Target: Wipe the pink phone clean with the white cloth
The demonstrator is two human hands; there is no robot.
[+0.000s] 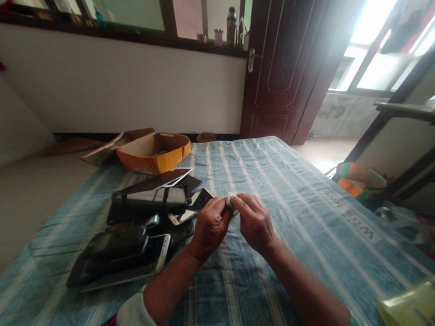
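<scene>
My left hand (210, 223) is closed, fingers curled, above the striped cloth, right beside the pile of devices. If it grips anything of its own, the fingers hide it. Against it my right hand (256, 221) pinches a small white wad (231, 199), soft-looking like tissue; most of it is covered by the fingers. Left of my hands lie several phones and tablets, among them a gold-edged phone (186, 215), a black tablet (153, 198) and a white-edged tablet (164, 250). A bulky black device (126, 241) rests on top of the nearer ones.
An open orange cardboard box (154, 162) stands at the far left of the cloth-covered surface (292, 196). A yellow translucent packet (412, 309) lies at the near right corner. Beyond are a dark red door (280, 74) and a ledge with a bottle (231, 27).
</scene>
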